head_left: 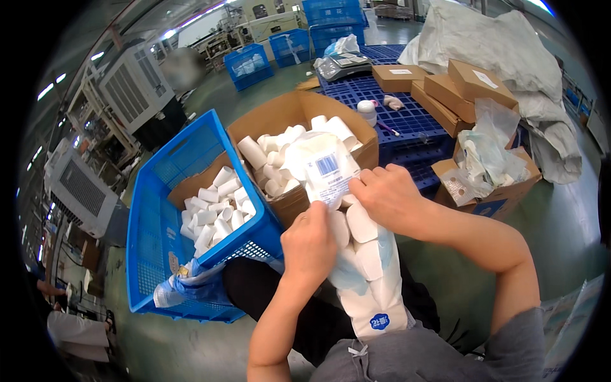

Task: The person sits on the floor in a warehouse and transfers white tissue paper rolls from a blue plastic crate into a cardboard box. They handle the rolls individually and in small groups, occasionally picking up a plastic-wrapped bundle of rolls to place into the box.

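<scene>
A long plastic bag (389,312) with a blue printed mark lies over my lap, its lower end against my shirt. Several white, rounded rolls (369,258) show through it, stacked in pairs. The bag's upper part, a flap with a barcode (331,173), stretches up and away from me. My left hand (309,245) is closed on the flap's left edge. Across from it, my right hand (389,198) pinches the right edge. Just beyond the flap, a cardboard box (366,137) holds many loose white rolls (253,153), partly hidden by the bag.
At my left stands a blue plastic crate (143,254) with white rolls, a crumpled plastic bag (191,285) hanging at its near corner. Ahead right, a blue pallet (407,130) carries a scale (349,65) and brown boxes (480,83). An opened carton (503,204) holds plastic wrapping.
</scene>
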